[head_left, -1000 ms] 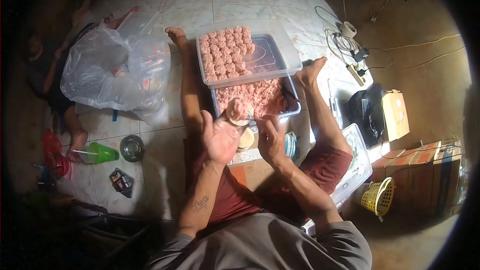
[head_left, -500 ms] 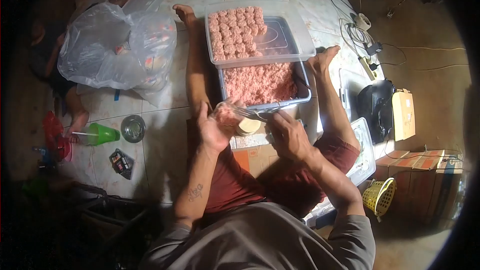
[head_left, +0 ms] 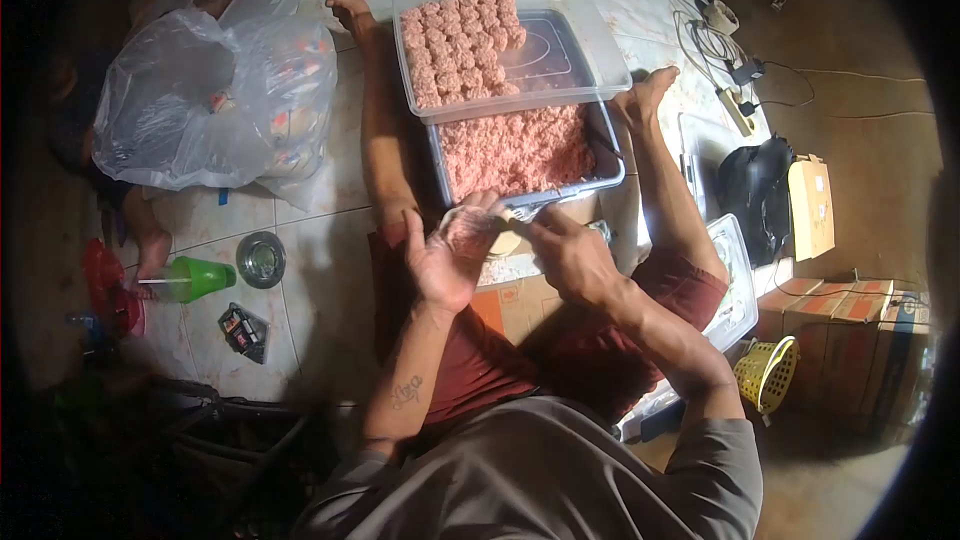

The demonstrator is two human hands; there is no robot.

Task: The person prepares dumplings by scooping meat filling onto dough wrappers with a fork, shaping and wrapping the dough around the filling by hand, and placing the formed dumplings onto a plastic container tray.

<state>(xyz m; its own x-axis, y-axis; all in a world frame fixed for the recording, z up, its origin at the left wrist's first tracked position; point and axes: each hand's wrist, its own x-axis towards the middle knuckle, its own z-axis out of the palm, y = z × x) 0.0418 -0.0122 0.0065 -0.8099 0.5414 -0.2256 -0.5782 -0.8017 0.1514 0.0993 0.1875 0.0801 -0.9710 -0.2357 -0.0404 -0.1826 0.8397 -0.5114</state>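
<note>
My left hand (head_left: 447,262) is turned palm up, thumb apart, with some pink minced mixture (head_left: 468,228) lying along its fingers. Facing it, my right hand (head_left: 578,258) is closed around a fork (head_left: 525,211), whose tines are partly blurred near the left fingertips. Just beyond both hands, a blue-grey tub (head_left: 612,176) holds a mass of the same pink mince. A clear plastic tray (head_left: 605,65) rests across the tub's far part, with rows of rough pink balls (head_left: 460,45) filling its left side. A pale round object (head_left: 503,243) is partly hidden below the hands.
A big clear plastic bag (head_left: 215,100) stands at the left. Near it are a green cup (head_left: 200,279), a glass dish (head_left: 261,260) and a small dark tray (head_left: 243,331). Cables (head_left: 700,40), a yellow basket (head_left: 767,376) and cardboard boxes (head_left: 830,340) are on the right. Another person's foot (head_left: 152,252) shows at left.
The fork has shifted slightly to the right and up, away from the left palm. More of the left hand's fingers now shows. The whole view has tilted slightly.
</note>
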